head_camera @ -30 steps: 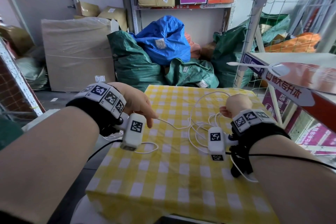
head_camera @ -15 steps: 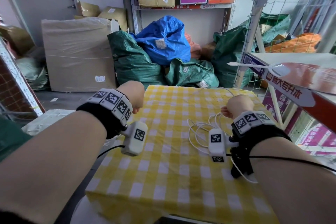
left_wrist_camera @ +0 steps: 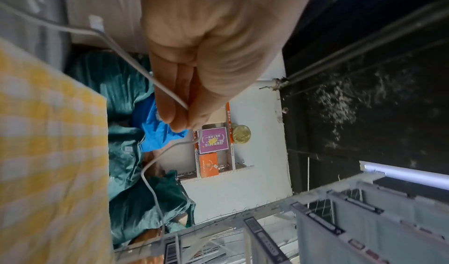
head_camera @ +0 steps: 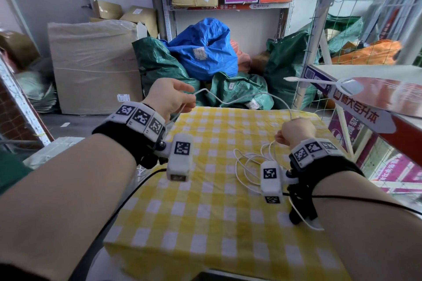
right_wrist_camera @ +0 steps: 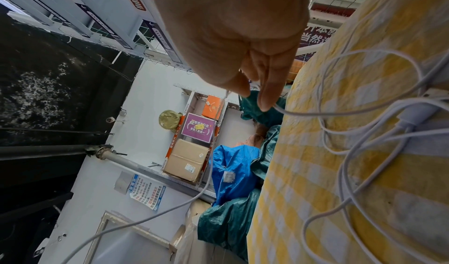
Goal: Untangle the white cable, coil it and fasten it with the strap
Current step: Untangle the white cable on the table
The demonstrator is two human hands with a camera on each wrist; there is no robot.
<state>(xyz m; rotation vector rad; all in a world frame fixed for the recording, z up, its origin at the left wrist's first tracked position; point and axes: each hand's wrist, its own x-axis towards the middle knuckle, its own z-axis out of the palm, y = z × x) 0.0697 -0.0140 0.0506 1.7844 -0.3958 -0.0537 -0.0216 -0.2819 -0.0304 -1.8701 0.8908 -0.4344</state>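
Observation:
The white cable [head_camera: 249,162] lies in loose tangled loops on the yellow checked tablecloth [head_camera: 205,223], just left of my right wrist. One strand [head_camera: 239,99] arcs through the air between both hands. My left hand [head_camera: 189,98] is raised over the table's far left corner. In the left wrist view this hand [left_wrist_camera: 184,114] pinches the cable [left_wrist_camera: 136,66] between thumb and fingers, and a plug end [left_wrist_camera: 96,21] hangs free behind it. My right hand [head_camera: 294,131] stays low at the right; here [right_wrist_camera: 257,99] its fingertips pinch the strand [right_wrist_camera: 303,112] above the loops [right_wrist_camera: 364,133]. No strap is in view.
Green sacks [head_camera: 159,64] and a blue sack [head_camera: 205,52] are piled behind the table. A wrapped cardboard box [head_camera: 96,64] stands at the left. A wire shelf unit [head_camera: 365,98] juts in close at the right, level with my right hand.
My left hand has lifted from the table's left side up and away, drawing a length of cable into the air. The right hand has hardly moved.

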